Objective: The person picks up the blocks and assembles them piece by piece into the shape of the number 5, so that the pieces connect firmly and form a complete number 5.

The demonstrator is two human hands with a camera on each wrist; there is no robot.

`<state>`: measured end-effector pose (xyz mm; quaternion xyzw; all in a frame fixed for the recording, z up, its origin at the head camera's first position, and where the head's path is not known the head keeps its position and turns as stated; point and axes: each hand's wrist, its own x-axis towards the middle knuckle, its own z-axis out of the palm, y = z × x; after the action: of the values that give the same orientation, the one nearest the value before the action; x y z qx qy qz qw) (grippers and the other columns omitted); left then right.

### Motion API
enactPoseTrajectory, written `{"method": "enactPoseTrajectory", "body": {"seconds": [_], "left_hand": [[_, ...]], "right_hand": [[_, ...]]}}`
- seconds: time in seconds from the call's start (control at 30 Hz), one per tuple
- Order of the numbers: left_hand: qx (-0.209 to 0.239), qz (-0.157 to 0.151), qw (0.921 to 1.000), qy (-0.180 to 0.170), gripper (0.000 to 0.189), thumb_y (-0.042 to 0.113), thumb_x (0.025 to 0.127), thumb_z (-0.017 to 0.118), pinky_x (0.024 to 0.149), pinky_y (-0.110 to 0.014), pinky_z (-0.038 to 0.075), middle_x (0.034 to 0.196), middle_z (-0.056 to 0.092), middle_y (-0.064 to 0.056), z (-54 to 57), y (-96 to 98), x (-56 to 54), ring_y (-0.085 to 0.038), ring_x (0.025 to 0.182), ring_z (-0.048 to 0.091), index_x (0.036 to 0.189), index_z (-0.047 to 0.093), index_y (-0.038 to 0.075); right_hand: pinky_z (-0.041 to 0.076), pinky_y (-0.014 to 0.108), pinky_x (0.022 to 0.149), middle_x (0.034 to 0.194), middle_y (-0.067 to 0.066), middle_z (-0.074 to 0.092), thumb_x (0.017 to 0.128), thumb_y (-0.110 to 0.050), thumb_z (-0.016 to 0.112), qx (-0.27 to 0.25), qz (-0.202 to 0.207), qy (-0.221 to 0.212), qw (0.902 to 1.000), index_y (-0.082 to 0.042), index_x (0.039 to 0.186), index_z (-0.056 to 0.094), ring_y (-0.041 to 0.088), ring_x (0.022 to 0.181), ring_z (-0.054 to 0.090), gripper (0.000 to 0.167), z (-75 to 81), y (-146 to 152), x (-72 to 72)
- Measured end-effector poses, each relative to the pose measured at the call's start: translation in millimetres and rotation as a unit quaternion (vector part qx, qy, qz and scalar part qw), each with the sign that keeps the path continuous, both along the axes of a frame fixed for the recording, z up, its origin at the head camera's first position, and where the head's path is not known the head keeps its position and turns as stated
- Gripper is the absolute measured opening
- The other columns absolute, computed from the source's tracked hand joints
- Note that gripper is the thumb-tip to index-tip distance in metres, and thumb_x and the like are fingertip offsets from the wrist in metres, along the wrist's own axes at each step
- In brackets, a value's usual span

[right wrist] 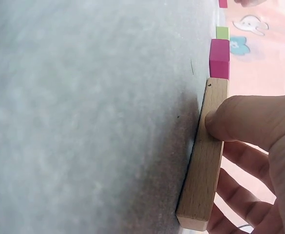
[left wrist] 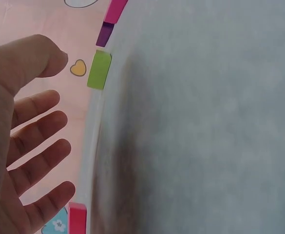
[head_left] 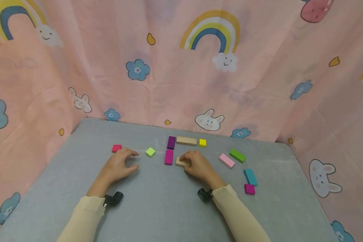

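"What is being done?"

"A wooden block is being pinched by the thumb and fingers of the right hand, just beside a magenta block, toward the far edge of the worktop; apparently it is being lined up."

"And the left hand?"

"It is being held spread, nothing being gripped. Next, gentle squaring and release are probably being called for."

"Hidden?"

"In the head view, the wooden block's right end is being covered, the worktop's near edge cut off."
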<state>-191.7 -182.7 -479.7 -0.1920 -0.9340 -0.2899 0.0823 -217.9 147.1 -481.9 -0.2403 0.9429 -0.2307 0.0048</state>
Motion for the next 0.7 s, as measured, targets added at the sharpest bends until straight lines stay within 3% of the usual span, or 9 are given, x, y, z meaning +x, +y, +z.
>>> {"method": "enactPoseTrajectory", "body": {"seconds": [0.27, 0.7], "left_hand": [[0.006, 0.003, 0.9999, -0.015, 0.04, 0.025, 0.078, 0.077, 0.092, -0.044, 0.051, 0.111, 0.066, -0.002, -2.7, 8.8, -1.9, -0.021, 0.107, 0.06, 0.114, 0.066, 0.012], [0.012, -0.018, 0.9997, -0.014, 0.039, 0.024, 0.078, 0.077, 0.091, -0.042, 0.052, 0.109, 0.067, -0.004, -5.1, 19.5, -5.7, -0.02, 0.103, 0.061, 0.113, 0.067, 0.011]], "right_hand": [[0.048, 0.034, 0.088, 0.104, -0.002, 0.069, 0.081, -0.007, 0.069, -0.008, -0.003, -0.013, 0.9999, -0.016, 0.102, 0.072, 0.016, 0.097, 0.054, 0.023, 1.6, 1.0, 0.4], [0.048, 0.034, 0.089, 0.104, -0.002, 0.068, 0.082, -0.009, 0.07, -0.025, -0.011, -0.032, 0.9991, -0.017, 0.103, 0.071, 0.015, 0.096, 0.054, 0.022, 3.6, 1.8, 1.5]]}}
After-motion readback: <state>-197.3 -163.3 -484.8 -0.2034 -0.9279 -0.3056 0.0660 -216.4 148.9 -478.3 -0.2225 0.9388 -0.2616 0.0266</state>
